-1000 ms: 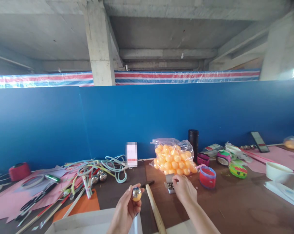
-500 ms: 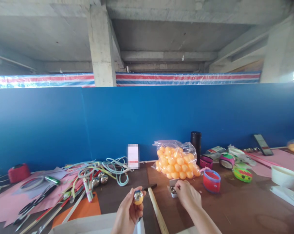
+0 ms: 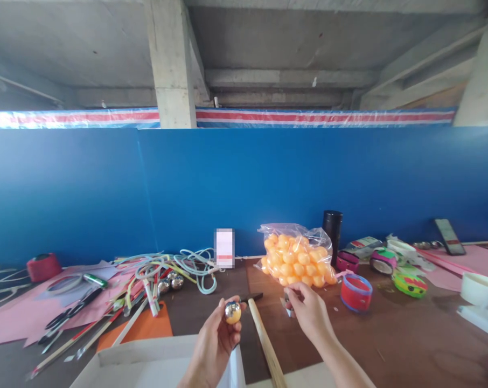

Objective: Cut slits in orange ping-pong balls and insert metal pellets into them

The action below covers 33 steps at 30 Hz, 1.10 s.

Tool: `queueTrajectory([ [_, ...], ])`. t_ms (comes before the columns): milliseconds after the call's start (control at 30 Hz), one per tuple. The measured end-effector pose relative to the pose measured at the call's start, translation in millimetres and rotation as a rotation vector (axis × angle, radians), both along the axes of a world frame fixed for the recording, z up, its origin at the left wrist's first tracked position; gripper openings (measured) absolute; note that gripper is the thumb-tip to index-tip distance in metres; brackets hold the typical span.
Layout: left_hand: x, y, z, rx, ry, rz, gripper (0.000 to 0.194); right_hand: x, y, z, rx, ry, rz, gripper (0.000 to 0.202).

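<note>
My left hand (image 3: 215, 339) holds a shiny ball (image 3: 232, 312), silver on top and yellowish below, between thumb and fingers. Right of it lies a hammer, its wooden handle (image 3: 265, 339) slanting toward me. My right hand (image 3: 306, 310) is over a small box (image 3: 289, 311) in front of the bag of orange balls (image 3: 298, 261). Its thumb and fingertips are pinched together; whatever is between them is too small to make out. The box is mostly covered by the fingers.
A white tray (image 3: 147, 362) lies at the front left. Tangled cords (image 3: 203, 269), scissors (image 3: 66, 318) and metal balls (image 3: 176, 281) are behind it. To the right are a black cylinder (image 3: 332, 234), a red roll (image 3: 356, 293) and a white roll (image 3: 480, 291).
The camera view has tilted down slightly. My right hand has drawn back a little from the small box, fingertips pinched. My left hand still holds the ball.
</note>
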<state>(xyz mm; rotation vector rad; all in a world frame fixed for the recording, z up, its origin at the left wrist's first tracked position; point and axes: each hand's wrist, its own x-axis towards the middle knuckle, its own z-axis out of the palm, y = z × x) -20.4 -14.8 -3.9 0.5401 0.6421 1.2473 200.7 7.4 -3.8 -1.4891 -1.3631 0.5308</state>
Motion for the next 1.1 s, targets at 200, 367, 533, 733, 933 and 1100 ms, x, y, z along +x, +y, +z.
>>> queueTrajectory([
  [200,4,1,1.2,-0.036,0.007,-0.036,0.041,-31,-14,11.7,0.054,0.262,0.2,0.03],
  [367,3,1,-0.1,-0.037,-0.021,-0.06,0.04,-49,-28,22.2,-0.012,0.501,0.383,0.028],
  [533,2,-3,3.0,-0.008,-0.039,-0.114,0.039,-53,-35,26.0,-0.069,0.692,0.448,0.025],
  [733,1,-8,3.8,0.044,-0.029,-0.166,0.038,-54,-37,25.5,-0.059,0.735,0.478,0.025],
  [933,-2,-8,0.4,0.089,-0.013,-0.175,0.039,-59,-42,31.6,-0.1,0.742,0.533,0.026],
  [1100,-5,-7,1.8,0.072,-0.103,-0.193,0.041,-63,-46,32.1,-0.116,0.74,0.569,0.029],
])
